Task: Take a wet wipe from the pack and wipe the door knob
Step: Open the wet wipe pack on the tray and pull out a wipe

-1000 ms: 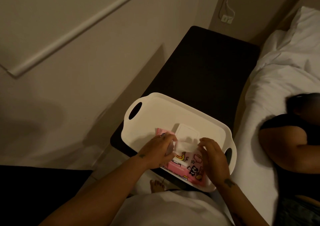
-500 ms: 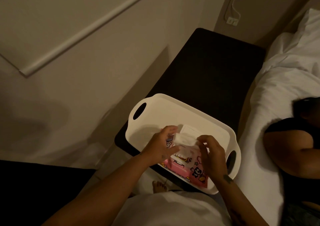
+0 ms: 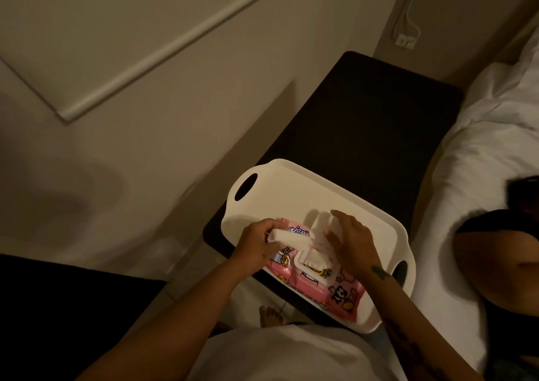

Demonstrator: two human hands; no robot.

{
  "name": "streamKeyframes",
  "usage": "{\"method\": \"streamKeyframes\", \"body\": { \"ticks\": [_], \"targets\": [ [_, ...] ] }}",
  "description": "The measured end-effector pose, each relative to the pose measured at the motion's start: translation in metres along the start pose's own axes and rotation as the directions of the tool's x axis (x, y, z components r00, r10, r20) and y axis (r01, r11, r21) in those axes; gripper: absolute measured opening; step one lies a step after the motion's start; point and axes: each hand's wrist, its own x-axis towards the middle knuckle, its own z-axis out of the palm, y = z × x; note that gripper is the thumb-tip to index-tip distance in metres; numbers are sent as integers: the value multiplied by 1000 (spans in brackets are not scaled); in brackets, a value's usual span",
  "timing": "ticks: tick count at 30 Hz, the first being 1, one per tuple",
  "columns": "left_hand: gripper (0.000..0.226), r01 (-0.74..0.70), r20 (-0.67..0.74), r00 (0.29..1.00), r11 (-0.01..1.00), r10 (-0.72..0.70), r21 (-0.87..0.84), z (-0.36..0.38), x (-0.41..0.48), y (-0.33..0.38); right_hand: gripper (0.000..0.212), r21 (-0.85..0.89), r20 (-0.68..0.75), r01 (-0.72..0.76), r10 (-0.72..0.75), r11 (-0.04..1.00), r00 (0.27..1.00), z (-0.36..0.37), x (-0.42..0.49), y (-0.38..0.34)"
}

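A pink wet wipe pack [image 3: 341,290] with cartoon prints lies in a white handled tray [image 3: 280,193]. Its white flip lid [image 3: 320,224] stands open, and a wipe peeks out of the opening [image 3: 313,259]. My left hand [image 3: 256,247] grips a rolled white wet wipe [image 3: 291,239] just above the pack's left end. My right hand [image 3: 354,242] rests over the open lid with fingers spread, touching it. No door knob is in view.
The tray sits on the near end of a dark bedside table [image 3: 364,123], overhanging its edge. A beige wall [image 3: 131,59] runs along the left. At right a person [image 3: 501,266] lies on a bed with white bedding [image 3: 481,135]. My bare foot [image 3: 269,316] is below the tray.
The wipe has come out of the pack and moved left in my left hand. My right hand let go of it and shifted onto the open lid.
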Motion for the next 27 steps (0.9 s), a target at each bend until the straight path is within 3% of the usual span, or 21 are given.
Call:
{"method": "streamKeyframes", "body": {
  "ticks": [4,8,18,27],
  "targets": [
    [34,4,-46,999,995,-9,-100,-8,-2,1,41,8,-136,69,-67,998,988,-6,-10,-8],
    [27,49,-16,999,989,-52,-137,-9,-6,-4,39,23,-169,192,-185,981,968,-6,-30,-16],
    [30,40,-62,997,999,-41,-16,-5,-6,-11,45,-119,-27,485,-491,866,871,20,-70,-9],
    [26,68,-55,996,993,-74,-92,-10,-14,-7,53,-189,52,481,-480,856,876,33,-73,5]
  ]
}}
